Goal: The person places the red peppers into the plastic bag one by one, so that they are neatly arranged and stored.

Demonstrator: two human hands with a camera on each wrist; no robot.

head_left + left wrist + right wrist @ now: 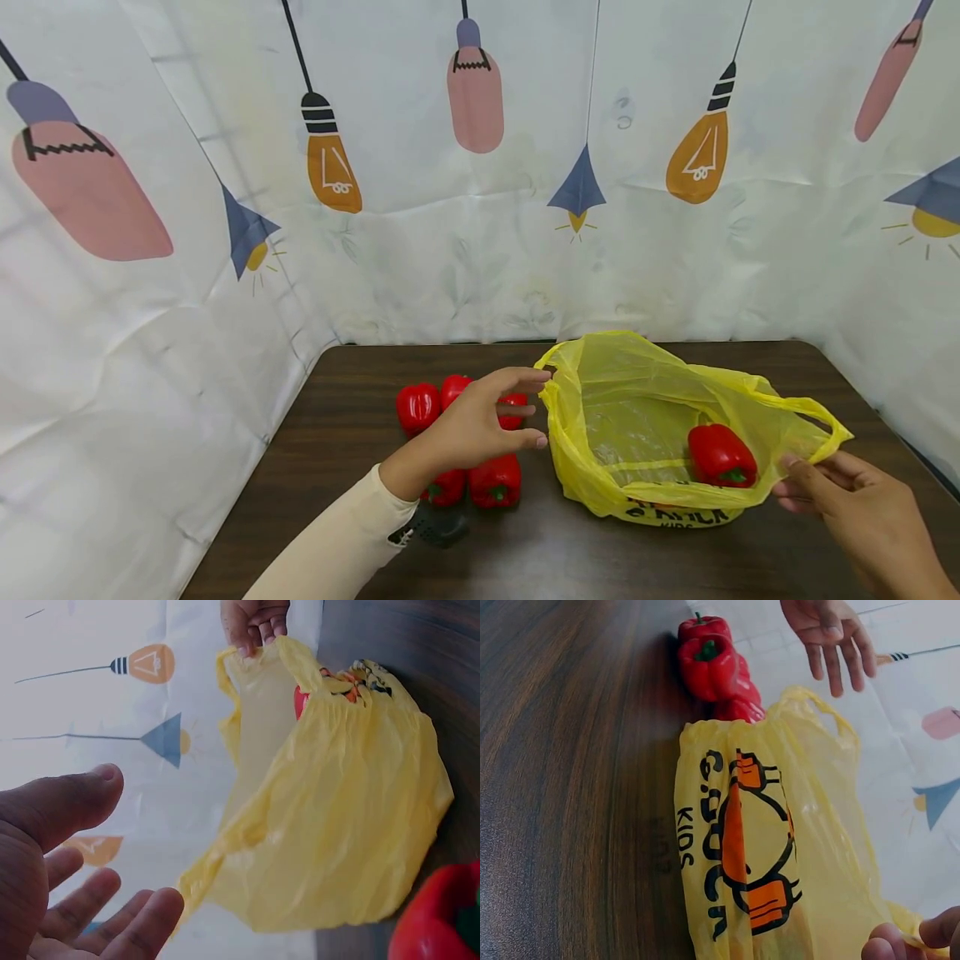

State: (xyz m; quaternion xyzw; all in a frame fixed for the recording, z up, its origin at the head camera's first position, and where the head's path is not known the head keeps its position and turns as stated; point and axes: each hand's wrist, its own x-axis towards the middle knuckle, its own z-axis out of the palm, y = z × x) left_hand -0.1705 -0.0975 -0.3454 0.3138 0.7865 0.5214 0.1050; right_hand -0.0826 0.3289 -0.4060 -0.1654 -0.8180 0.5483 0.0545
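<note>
A yellow plastic bag (600, 483) stands on the table with its mouth wide apart, and one red bell pepper (722, 455) lies inside it. My right hand (862, 500) pinches the bag's right handle edge between thumb and fingers. Just left of the bag, my left hand (472, 425) hovers with fingers spread and nothing in them; in the left wrist view its fingers (150, 915) are near the left handle. Several red bell peppers (495, 482) sit grouped on the table below and behind the left hand, which partly hides them. Black lettering and an orange print (761, 900) mark the bag's front.
The dark wooden table (570, 567) carries the bag and peppers. A white curtain (465, 250) printed with lamps hangs behind it and along the left side. A dark object (441, 527) is partly visible beside the left wrist.
</note>
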